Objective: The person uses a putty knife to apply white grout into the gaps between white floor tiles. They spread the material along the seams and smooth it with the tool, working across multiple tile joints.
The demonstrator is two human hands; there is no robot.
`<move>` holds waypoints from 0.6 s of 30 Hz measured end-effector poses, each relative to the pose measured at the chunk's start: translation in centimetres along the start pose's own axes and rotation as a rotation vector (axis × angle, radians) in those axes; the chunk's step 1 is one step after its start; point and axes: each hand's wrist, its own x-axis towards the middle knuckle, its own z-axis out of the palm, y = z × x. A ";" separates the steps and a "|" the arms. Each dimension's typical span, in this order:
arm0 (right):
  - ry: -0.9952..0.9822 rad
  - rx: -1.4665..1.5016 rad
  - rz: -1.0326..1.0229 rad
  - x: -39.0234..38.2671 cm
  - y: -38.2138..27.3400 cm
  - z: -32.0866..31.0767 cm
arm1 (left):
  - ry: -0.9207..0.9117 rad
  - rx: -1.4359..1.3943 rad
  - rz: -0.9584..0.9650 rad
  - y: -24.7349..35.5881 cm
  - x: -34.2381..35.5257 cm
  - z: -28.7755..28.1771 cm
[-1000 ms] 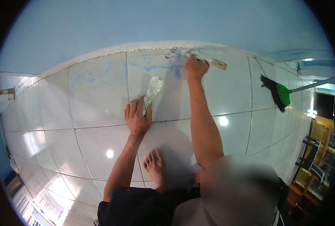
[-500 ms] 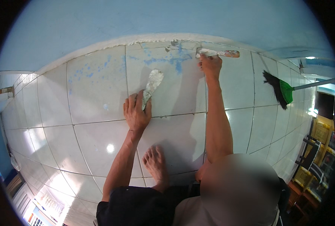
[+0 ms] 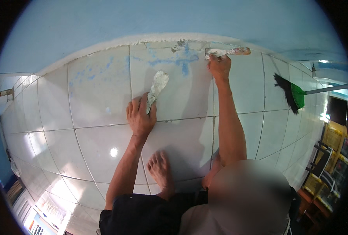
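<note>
My left hand [image 3: 141, 117] rests on the white floor tiles [image 3: 99, 105], thumb and fingers closed round the lower end of a putty-crusted scraper [image 3: 160, 81]; its broad pale end points away from me. Farther off, close to the foot of the wall, my right hand [image 3: 221, 69] grips a second putty knife [image 3: 239, 51]. That one lies crosswise, its worn handle pointing right and its whitish, smeared blade at the left, low over the tiles. Blue paint stains [image 3: 170, 60] mark the tile left of the blade.
A blue wall [image 3: 174, 17] with a rough white lower edge [image 3: 142, 39] runs across the far side. To the right lies a black-bristled broom [image 3: 297, 96] with a green head. My bare foot [image 3: 160, 168] stands between my arms. Shelving with yellow parts [image 3: 332, 137] is at far right.
My right hand and its putty knife have shifted very slightly right, and the right elbow has swung a little outward. My left hand keeps its scraper in nearly the same spot.
</note>
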 end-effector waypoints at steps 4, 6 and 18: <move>-0.004 -0.034 -0.019 -1.7 -1.3 0.8 | -0.012 0.004 0.000 0.0 -0.1 0.0; 0.104 -0.170 -0.075 0.2 1.1 0.1 | -0.023 -0.027 -0.002 0.8 0.4 0.2; 0.047 -0.010 -0.124 -3.2 -0.5 2.4 | -0.036 -0.021 -0.012 0.6 0.1 0.0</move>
